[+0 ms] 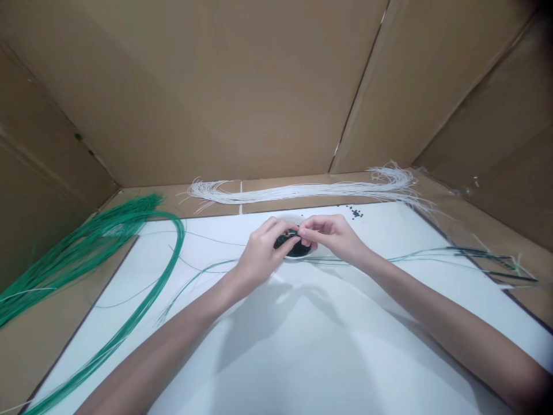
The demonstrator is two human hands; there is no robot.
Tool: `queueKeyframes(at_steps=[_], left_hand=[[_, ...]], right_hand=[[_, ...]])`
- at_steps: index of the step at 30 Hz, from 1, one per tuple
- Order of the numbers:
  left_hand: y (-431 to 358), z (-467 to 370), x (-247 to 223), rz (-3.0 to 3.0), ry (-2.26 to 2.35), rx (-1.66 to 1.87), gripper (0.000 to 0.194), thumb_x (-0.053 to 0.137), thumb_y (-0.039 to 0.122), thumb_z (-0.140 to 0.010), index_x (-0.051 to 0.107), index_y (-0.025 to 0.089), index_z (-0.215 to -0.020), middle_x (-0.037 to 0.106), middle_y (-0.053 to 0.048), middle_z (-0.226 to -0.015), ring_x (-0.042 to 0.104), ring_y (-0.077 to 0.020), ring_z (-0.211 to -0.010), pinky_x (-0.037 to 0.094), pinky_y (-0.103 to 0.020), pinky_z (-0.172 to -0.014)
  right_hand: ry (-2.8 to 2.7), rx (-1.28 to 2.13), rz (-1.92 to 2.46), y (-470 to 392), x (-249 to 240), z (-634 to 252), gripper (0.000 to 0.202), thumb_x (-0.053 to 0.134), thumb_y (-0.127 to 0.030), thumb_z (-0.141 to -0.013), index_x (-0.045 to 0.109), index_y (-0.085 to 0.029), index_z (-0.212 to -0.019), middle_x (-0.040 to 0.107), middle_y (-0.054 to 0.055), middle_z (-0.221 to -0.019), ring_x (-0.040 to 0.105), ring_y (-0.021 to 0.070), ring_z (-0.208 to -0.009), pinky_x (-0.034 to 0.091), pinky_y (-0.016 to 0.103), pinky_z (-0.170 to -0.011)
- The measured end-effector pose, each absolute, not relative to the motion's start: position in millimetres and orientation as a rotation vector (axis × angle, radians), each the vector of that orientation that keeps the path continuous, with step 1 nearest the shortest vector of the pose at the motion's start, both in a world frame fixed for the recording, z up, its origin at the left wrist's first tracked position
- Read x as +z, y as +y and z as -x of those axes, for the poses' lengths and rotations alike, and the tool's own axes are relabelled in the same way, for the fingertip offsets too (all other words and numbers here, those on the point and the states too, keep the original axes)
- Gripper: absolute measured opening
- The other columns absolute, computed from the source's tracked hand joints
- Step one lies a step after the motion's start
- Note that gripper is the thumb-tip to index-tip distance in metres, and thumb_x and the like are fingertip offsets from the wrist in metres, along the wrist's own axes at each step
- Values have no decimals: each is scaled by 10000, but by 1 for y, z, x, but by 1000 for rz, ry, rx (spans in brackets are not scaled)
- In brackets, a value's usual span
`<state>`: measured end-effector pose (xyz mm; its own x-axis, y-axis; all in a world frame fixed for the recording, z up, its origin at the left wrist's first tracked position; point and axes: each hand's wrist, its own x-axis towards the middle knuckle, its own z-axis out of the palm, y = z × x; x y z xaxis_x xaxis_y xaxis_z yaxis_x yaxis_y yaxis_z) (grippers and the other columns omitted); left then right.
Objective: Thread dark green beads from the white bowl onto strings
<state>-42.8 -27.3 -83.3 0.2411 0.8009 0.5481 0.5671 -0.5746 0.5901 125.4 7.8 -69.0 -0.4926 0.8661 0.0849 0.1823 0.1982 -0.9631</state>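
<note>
A small white bowl (pixel 295 255) of dark beads (pixel 299 249) sits on the white board, partly hidden by both hands. Over its left side is my left hand (pixel 268 242), thumb and fingers closed in a pinch above the beads. My right hand (pixel 329 233) is at the bowl's right side, its fingertips pinched together and almost touching the left fingertips. Whatever lies between the fingertips is too small to make out. Thin green strands (pixel 415 253) run across the board behind the wrists, with dark sections at their right end.
A large bundle of green strands (pixel 168 271) curves along the left. White strands (pixel 302 190) lie along the back edge. Several dark beads (pixel 356 214) are scattered behind the bowl, to the right. Cardboard walls (pixel 216 86) enclose the board (pixel 294 357) at the back and sides.
</note>
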Motion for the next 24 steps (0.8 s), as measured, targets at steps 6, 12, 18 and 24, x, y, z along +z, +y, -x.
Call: queueKeyframes(at_steps=[6,12,18,24], left_hand=[[-25,45,-82,-2288,1212,1253,89,509,237,-807,572,174,-802,553,-8,-764,476,-82,-644,388,-187,-599],[-24,50,-76,-2317,1242,1158,55,483,205,-802,522,167,-795,521,0,-774,425,-69,-583,376,-190,-568],[-20,57,-71,-2323,1326,1042,30,466,164,-765,486,176,-785,531,12,-730,467,-87,-611,386,-196,-557],[-23,54,-73,-2436,1259,1132,218,557,193,-734,487,172,-940,579,-26,-877,525,-136,-828,428,-257,-751]], right_hand=[[-1714,1554,1018,9,-63,-124,202,637,-316,-649,616,-116,-630,540,-5,-516,458,63,-458,356,189,-421],[-1702,1533,1010,13,-63,-128,166,622,-277,-652,609,-116,-618,544,-5,-524,460,64,-476,352,186,-427],[-1659,1471,1068,15,-50,-133,168,626,-273,-636,599,-110,-607,537,-13,-497,441,52,-444,340,183,-425],[-1661,1466,1072,13,-51,-132,173,625,-287,-632,604,-115,-625,536,-8,-508,460,65,-461,346,187,-420]])
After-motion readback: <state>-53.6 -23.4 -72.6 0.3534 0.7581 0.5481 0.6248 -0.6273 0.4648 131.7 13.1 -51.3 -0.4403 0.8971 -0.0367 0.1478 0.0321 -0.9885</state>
